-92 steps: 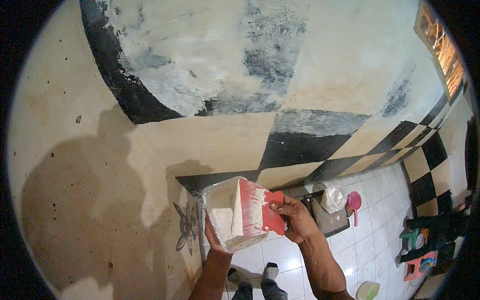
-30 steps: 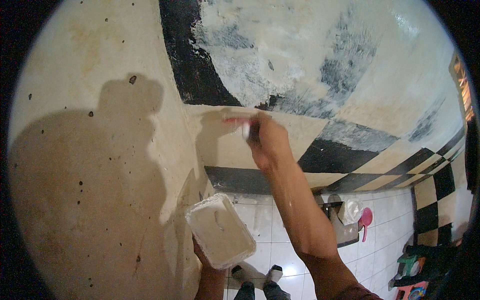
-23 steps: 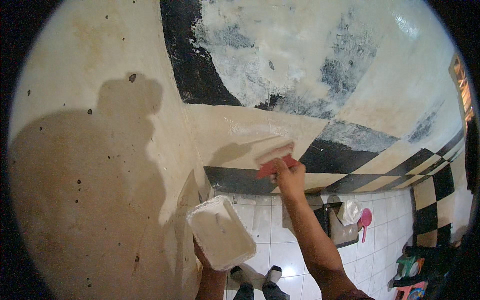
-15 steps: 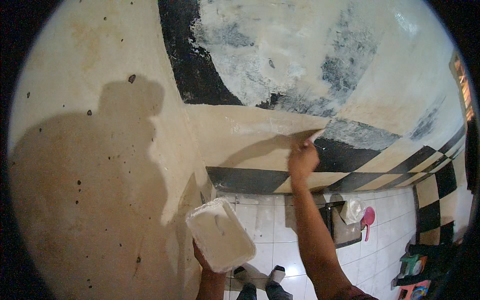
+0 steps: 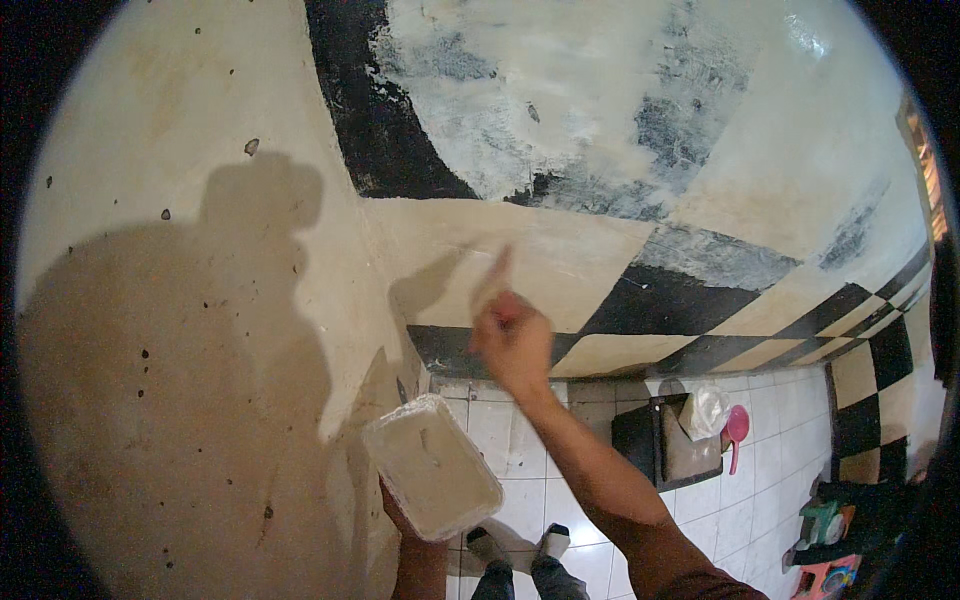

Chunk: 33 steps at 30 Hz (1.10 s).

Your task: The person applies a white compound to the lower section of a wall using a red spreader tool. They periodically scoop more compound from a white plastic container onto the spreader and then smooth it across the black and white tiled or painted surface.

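My right hand [image 5: 512, 340] is closed on a red flat scraper [image 5: 500, 272], blurred by motion, low over a cream square of the painted checkered wall [image 5: 690, 307]; I cannot tell whether the blade touches it. Above that square spreads patchy whitish coating over black [image 5: 540, 110]. Below and left, my left hand [image 5: 395, 507] grips a clear rectangular tub [image 5: 479, 454] of off-white paste [image 5: 430, 470] from underneath, its fingers mostly hidden. A plain cream wall [image 5: 120, 380] with dark chips fills the left side and carries my shadow.
On the tiled floor [image 5: 510, 440] stand a dark box-like thing [image 5: 630, 440] with a white plastic bag [image 5: 705, 412] and a pink dipper [image 5: 738, 425]. At far right are green [image 5: 820, 520] and red [image 5: 830, 580] plastic items among dark shapes. My socked feet show at bottom.
My right hand and the scraper have moved left across the cream square since half a second ago. Earlier the scraper was over the tub. The tub stays low in my left hand.
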### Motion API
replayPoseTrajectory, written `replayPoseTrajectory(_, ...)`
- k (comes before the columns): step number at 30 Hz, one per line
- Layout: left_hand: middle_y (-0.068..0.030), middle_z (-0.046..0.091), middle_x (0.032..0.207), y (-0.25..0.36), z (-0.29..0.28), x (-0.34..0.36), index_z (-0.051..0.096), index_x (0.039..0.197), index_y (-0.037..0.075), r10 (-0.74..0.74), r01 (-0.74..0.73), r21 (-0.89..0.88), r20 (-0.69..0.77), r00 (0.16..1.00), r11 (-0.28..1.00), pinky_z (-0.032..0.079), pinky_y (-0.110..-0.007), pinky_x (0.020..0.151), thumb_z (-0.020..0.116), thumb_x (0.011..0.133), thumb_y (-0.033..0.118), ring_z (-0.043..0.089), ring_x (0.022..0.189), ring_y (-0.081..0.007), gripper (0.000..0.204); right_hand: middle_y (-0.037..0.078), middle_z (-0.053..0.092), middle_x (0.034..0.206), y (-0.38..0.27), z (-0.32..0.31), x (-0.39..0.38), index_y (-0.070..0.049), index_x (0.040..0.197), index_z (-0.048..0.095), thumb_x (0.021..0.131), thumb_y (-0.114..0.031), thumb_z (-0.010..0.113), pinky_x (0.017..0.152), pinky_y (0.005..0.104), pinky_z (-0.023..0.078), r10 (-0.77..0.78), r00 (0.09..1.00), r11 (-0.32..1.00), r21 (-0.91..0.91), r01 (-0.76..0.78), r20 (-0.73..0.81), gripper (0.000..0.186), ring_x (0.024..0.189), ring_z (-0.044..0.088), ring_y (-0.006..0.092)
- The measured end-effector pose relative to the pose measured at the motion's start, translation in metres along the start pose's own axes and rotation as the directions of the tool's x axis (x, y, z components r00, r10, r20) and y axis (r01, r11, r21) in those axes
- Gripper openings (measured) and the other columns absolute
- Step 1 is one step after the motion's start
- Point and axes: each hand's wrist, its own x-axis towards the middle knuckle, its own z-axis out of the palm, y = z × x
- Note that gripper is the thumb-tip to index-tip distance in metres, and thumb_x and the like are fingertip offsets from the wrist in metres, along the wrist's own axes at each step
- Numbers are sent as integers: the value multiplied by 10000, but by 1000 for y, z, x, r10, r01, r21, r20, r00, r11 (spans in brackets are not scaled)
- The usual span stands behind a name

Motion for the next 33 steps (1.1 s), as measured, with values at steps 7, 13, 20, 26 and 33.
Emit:
replayPoseTrajectory(7, -110, 422, 1457, 11, -3, 1, 319, 1479, 177, 39, -38, 23, -27, 999, 999, 388, -619, 1029, 472, 834, 703, 494, 1239, -402, 846, 152, 661, 710, 73, -72, 18, 31, 779, 603, 866, -125, 575, 639, 366, 520, 159, 851, 986, 116, -116, -501, 182, 631, 649, 223)
replayPoseTrajectory(13, -89, 416, 1460, 8, -20, -3, 321, 1478, 194, 45, -41, 40, -87, 995, 998, 388, -608, 1032, 417, 866, 688, 477, 1260, -376, 792, 210, 642, 740, 10, -1, 64, 12, 816, 641, 816, -176, 631, 651, 446, 483, -271, 810, 920, -386, 60, -521, 188, 697, 627, 397)
replayPoseTrajectory(20, -65, 410, 1464, -2, -22, 1, 324, 1477, 214, 37, -31, 48, -111, 993, 998, 387, -594, 1035, 352, 904, 671, 459, 1285, -344, 733, 178, 629, 781, -7, 8, 13, 26, 880, 626, 872, -121, 608, 657, 379, 487, -186, 973, 970, 133, 204, -136, 148, 702, 623, 299)
replayPoseTrajectory(26, -51, 468, 1419, -14, -11, 3, 403, 1439, 235, -3, 2, -11, -118, 993, 1000, 363, -616, 1043, 353, 911, 652, 480, 1257, -364, 674, 42, 684, 903, 95, -119, -9, -6, 1012, 657, 965, -186, 597, 712, 279, 496, 129, 960, 877, 480, 7, -250, 196, 789, 614, 117)
replayPoseTrajectory(33, -197, 433, 1430, -19, -41, 3, 295, 1493, 219, -68, 81, 61, -198, 978, 995, 427, -701, 912, 512, 773, 763, 509, 1185, -491, 928, 40, 677, 941, 157, -240, -4, 20, 1062, 653, 960, -159, 583, 717, 273, 488, 135, 841, 980, 195, -35, -525, 217, 820, 598, 108)
